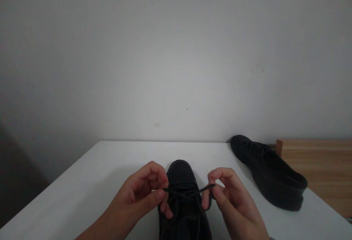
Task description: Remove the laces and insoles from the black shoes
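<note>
1. Count: two black shoes, two hands, one lace in hand, one table.
2. The shoe (180, 172) being handled stands on the white table (96, 174) at the near edge, in the middle of the view. Its toe points away from the person and its heel end is cut off by the bottom of the picture.
3. The left hand (140, 192) is curled, with thumb and forefinger pinched on one end of the lace (205, 188), just left of the shoe's tongue.
4. The right hand (233, 199) is curled the same way, pinching the other end just right of the shoe.
5. The lace runs taut between the two hands, across the top of the shoe.
6. The second shoe (271, 174) lies well apart to the right, near the table's far right corner, at a slant, untouched.
7. A wood top (324, 166) sits beside the table on the right, just behind that shoe.
8. A plain grey wall (176, 49) fills the upper view.
9. The hands cover the sides of the near shoe.
</note>
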Available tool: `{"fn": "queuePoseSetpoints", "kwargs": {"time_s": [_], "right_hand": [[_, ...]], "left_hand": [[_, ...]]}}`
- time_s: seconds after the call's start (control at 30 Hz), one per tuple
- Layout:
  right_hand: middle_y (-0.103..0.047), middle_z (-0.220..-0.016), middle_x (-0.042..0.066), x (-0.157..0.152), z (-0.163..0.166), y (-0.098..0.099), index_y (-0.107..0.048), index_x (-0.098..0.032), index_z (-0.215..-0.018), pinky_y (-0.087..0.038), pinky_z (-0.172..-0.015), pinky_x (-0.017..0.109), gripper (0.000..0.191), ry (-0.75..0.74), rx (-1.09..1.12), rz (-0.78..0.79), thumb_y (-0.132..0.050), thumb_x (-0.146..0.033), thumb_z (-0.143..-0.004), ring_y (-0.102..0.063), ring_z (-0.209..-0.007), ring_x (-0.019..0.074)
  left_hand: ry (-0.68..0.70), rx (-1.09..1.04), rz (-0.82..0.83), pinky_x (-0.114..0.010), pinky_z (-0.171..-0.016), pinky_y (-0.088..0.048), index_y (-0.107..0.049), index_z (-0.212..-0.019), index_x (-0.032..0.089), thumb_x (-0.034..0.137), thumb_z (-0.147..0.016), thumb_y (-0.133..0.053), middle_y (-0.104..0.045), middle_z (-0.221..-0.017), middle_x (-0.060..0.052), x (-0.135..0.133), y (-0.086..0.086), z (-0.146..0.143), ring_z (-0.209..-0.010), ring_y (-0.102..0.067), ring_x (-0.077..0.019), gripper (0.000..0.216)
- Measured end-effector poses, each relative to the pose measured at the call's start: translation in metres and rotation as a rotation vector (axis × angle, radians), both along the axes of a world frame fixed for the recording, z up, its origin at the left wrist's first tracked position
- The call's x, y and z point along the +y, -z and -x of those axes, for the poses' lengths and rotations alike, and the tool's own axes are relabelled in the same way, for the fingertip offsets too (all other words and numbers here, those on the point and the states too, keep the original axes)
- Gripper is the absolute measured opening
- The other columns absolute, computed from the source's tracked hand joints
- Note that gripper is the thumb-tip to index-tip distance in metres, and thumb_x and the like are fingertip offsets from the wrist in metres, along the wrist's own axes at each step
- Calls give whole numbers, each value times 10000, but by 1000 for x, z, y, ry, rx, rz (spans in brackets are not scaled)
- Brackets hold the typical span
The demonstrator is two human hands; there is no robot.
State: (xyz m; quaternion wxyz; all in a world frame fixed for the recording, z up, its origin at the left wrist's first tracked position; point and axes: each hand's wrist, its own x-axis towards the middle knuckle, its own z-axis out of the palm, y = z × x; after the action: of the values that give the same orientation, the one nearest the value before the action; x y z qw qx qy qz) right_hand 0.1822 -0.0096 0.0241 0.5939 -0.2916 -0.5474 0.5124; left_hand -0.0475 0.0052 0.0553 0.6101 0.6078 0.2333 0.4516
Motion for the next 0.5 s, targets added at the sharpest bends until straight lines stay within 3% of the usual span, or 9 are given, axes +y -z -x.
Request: {"fn": "queuePoseSetpoints", "kwargs": {"time_s": [0.17, 0.33, 0.5], "right_hand": [[-539, -557, -70, 1, 0, 3, -501, -249, -1011, -285, -493, 210, 275, 34, -21, 3, -601, -493, -931, -415, -456, 67], [-339, -521, -113, -7, 1, -6, -515, -234, -987, -140, -443, 213, 388, 132, -125, 120, -633, -584, -867, -232, -439, 57], [-421, -546, -71, -10, 1, -12, -574, -219, -889, -228, -477, 230, 373, 278, -173, 76, -702, -561, -812, -315, -491, 83]], "left_hand": [[-33, -18, 24, -170, -494, -504, -598, -921, 211, 305, -880, -712, -575, -751, 50, 1, 0, -2, -521, -613, -71, 154], [-72, 17, -4, -133, -428, -459, -608, -895, 211, 319, -856, -729, -532, -752, 54, -1, -4, -3, -473, -517, -34, 166], [-229, 164, -42, -98, -395, -328, -617, -849, 209, 364, -828, -744, -520, -687, 58, -2, -8, -1, -459, -394, -24, 202]]}}
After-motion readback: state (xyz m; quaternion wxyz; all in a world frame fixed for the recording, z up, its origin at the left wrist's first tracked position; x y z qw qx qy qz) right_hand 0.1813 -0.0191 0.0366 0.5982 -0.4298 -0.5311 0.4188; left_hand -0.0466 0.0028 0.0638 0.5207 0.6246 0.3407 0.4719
